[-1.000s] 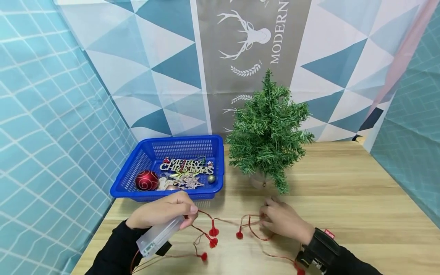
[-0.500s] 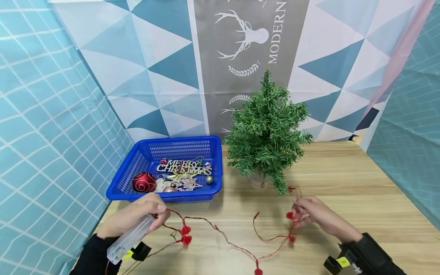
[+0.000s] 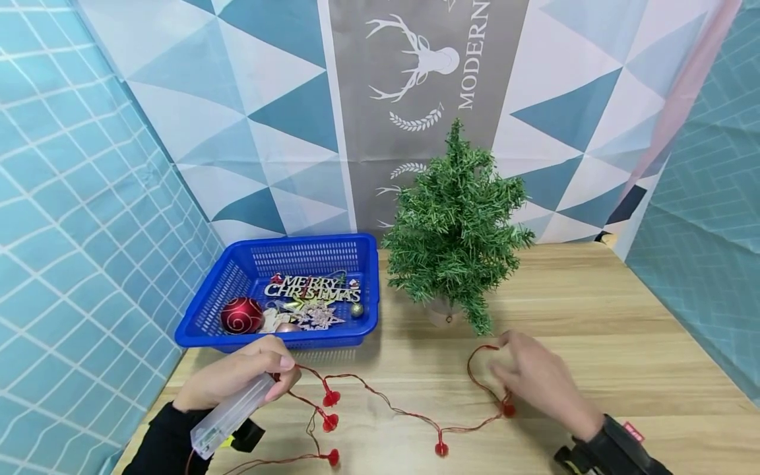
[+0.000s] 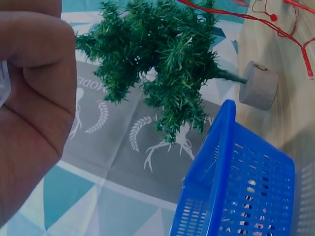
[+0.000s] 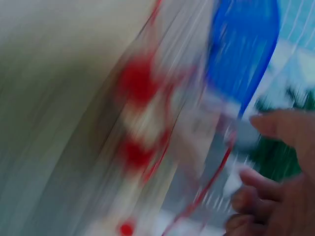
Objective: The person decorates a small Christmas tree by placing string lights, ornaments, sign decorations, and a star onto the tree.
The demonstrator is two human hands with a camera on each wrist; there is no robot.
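My left hand [image 3: 242, 371] grips a clear plastic battery box [image 3: 230, 417], with the red cord of a string of lights [image 3: 441, 449] coming out by its fingers. The string lies in loose bends across the table, dotted with red round ornaments. My right hand [image 3: 543, 386] is over the table at the string's far end, thumb and fingers apart. In the right wrist view, that hand [image 5: 283, 182] appears beside the blurred red cord [image 5: 211, 179], with no clear grip on it. The left wrist view shows the curled left fingers [image 4: 37, 88] and only an edge of the box.
A small green artificial tree [image 3: 454, 231] stands behind the string on a round base [image 3: 441, 312]. To its left sits a blue basket [image 3: 371, 290] holding a red bauble [image 3: 241, 315], a Merry Christmas sign [image 3: 311, 288] and other ornaments. Patterned cloths hang behind the wooden table [image 3: 594, 310].
My left hand has moved left with the battery box. The right hand has gone right, drawing the string out longer, and its fingers have now parted by the cord's end.
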